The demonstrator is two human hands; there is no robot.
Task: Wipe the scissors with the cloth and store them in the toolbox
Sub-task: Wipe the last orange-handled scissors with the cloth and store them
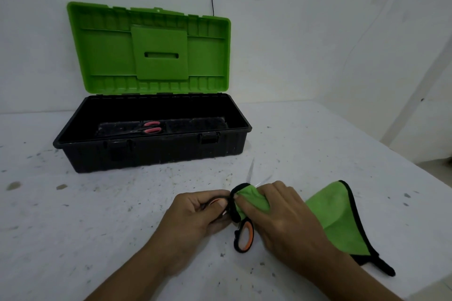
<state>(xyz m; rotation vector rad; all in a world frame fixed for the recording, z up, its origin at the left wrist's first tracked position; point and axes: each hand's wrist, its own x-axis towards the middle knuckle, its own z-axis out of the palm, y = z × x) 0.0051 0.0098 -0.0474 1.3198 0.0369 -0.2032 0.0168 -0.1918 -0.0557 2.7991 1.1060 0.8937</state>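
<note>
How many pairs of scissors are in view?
2. A pink-handled pair lies inside the open toolbox; the left hand holds an orange-handled pair, partly wrapped in green cloth. Others may be hidden inside.

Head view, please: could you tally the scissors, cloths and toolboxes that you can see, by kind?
Scissors: 2 (orange-handled pair, pink-handled pair)
Green cloth: 1
Toolbox: 1
Total: 4

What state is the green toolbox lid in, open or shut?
Open: the green plastic lid stands raised behind the black plastic toolbox base, exposing its inside, where pink-handled scissors lie.
</note>
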